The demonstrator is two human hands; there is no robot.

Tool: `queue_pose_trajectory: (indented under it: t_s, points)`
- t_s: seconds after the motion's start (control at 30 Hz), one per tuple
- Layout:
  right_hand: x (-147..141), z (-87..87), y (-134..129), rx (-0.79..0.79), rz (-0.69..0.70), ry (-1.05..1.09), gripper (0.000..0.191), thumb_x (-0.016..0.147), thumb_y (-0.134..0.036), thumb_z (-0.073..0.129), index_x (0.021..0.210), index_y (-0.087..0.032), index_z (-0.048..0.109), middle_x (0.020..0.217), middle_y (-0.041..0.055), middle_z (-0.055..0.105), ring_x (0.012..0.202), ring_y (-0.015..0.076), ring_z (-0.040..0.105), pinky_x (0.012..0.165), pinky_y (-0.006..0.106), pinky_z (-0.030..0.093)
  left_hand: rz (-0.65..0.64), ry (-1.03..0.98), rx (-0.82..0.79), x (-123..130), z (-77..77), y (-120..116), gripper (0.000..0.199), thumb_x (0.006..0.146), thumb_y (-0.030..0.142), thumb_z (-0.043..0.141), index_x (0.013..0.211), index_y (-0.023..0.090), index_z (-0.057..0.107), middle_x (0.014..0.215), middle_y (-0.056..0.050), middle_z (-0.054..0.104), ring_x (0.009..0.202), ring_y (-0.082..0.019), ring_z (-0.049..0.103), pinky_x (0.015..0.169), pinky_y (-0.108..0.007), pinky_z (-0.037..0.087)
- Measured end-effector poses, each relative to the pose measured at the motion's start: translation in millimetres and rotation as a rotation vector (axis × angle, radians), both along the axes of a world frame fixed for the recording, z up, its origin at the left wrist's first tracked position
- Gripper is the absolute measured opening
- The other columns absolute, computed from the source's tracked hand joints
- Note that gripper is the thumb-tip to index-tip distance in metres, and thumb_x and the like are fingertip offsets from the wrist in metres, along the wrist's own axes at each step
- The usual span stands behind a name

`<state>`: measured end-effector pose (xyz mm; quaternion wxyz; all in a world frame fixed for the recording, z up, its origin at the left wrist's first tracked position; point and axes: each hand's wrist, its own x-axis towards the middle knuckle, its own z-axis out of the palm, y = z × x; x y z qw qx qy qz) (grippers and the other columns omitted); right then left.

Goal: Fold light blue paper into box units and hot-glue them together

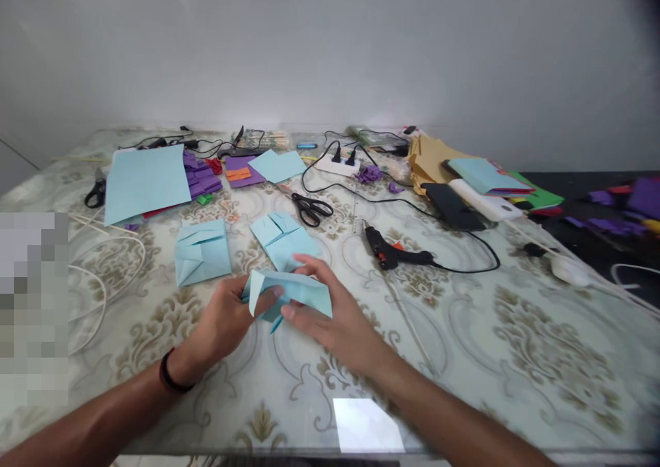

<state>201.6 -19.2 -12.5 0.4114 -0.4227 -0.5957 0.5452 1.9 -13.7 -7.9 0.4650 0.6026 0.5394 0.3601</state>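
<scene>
A partly folded sheet of light blue paper [299, 287] is held up between both hands above the near middle of the table. My left hand [232, 316] pinches its left end, the thumb lying on the inner side. On the right end my right hand [327, 316] grips the paper with thumb and fingers; part of the grip is hidden behind the folds. Just beyond the hands lies a folded light blue paper piece [283, 236], partly covered by my right fingers. Another folded blue piece [203, 252] rests to the left of it.
Black-handled scissors [309, 209] lie past the folded pieces. A black glue gun [394, 247] with its cord is at right. Blue sheets [149, 181] stand back left, a white power strip [337, 164] at the back, and a dark phone [451, 205] back right.
</scene>
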Motion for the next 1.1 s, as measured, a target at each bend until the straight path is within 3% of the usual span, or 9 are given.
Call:
queue_pose_trajectory:
  t_s: [0.07,0.13,0.23,0.4,0.53,0.7,0.83,0.97,1.1]
  points:
    - [-4.8,-2.9,-0.8,0.038,-0.021,-0.056,0.021,0.094,-0.038,0.066,0.109,-0.023,0.067,0.105,0.0047,0.064,0.098,0.0203,0.064,0.087,0.033,0.054,-0.022,-0.003,-0.019,1.9,-0.5,-2.1,0.034,0.085,0.046,0.070,0.072,0.014,0.070,0.069,-0.002,0.064,0.066,-0.016,0.053,0.058,-0.024,0.043]
    - [-7.0,-4.9,-0.1,0.086,-0.046,-0.079,0.018,0.097,-0.035,0.061,0.088,-0.021,0.068,0.090,0.0029,0.065,0.089,0.0192,0.063,0.083,0.032,0.051,-0.060,0.008,-0.042,1.7,-1.4,-3.3,0.032,0.086,0.044,0.070,0.074,0.014,0.070,0.068,-0.001,0.062,0.065,-0.015,0.051,0.057,-0.024,0.042]
    - [-6.2,-5.9,2.2,0.133,-0.051,-0.042,0.017,0.094,-0.029,0.063,0.080,-0.020,0.068,0.082,0.0013,0.064,0.079,0.0173,0.061,0.075,0.029,0.048,-0.113,0.023,-0.028,-0.9,-1.1,-4.7,0.030,0.090,0.040,0.067,0.074,0.015,0.069,0.066,0.001,0.060,0.062,-0.014,0.049,0.057,-0.023,0.040]
    - [-2.4,-5.2,2.1,0.134,-0.093,0.028,0.006,0.086,-0.023,0.071,0.090,-0.020,0.075,0.087,0.0030,0.073,0.080,0.0188,0.068,0.076,0.029,0.053,-0.178,-0.023,0.050,-4.3,0.5,-8.2,0.025,0.093,0.038,0.066,0.078,0.017,0.070,0.072,0.000,0.065,0.068,-0.015,0.054,0.065,-0.024,0.046]
    - [-1.1,-5.0,-1.3,0.151,-0.117,0.037,0.011,0.081,-0.019,0.074,0.091,-0.019,0.078,0.082,0.0029,0.078,0.075,0.0197,0.071,0.071,0.029,0.055,-0.264,-0.036,0.030,-5.4,-0.3,-8.9,0.028,0.096,0.037,0.065,0.077,0.017,0.068,0.071,0.001,0.064,0.068,-0.014,0.055,0.067,-0.024,0.047]
    - [-1.6,-7.0,-2.6,0.152,-0.114,0.058,0.022,0.081,-0.013,0.069,0.099,-0.020,0.080,0.090,0.0040,0.081,0.080,0.0214,0.076,0.074,0.029,0.059,-0.245,-0.022,0.051,-6.9,-5.4,-8.7,0.025,0.095,0.037,0.066,0.079,0.018,0.070,0.074,0.000,0.067,0.070,-0.015,0.058,0.068,-0.025,0.050]
    - [1.1,-8.4,2.3,0.176,-0.142,0.030,0.025,0.081,-0.016,0.073,0.104,-0.020,0.081,0.094,0.0044,0.081,0.085,0.0226,0.076,0.078,0.031,0.060,-0.136,-0.052,0.138,-5.3,-11.2,-7.6,0.011,0.094,0.028,0.066,0.100,0.021,0.073,0.091,0.000,0.073,0.084,-0.017,0.065,0.076,-0.025,0.055]
    - [7.3,-5.6,9.2,0.151,-0.269,-0.058,0.032,0.089,-0.031,0.072,0.119,-0.021,0.078,0.096,0.0055,0.081,0.079,0.0212,0.074,0.071,0.031,0.060,-0.004,-0.124,0.133,-1.8,-9.1,-3.3,0.037,0.095,0.024,0.063,0.132,0.027,0.062,0.112,-0.002,0.072,0.081,-0.014,0.068,0.074,-0.024,0.058]
    - [13.1,-0.8,13.2,0.172,-0.256,-0.003,0.029,0.090,-0.030,0.072,0.118,-0.028,0.079,0.111,0.0042,0.080,0.096,0.0230,0.074,0.083,0.034,0.060,-0.003,-0.260,0.155,-3.1,-7.7,2.0,0.028,0.093,0.018,0.064,0.119,0.026,0.071,0.108,-0.002,0.073,0.075,-0.012,0.069,0.070,-0.023,0.059]
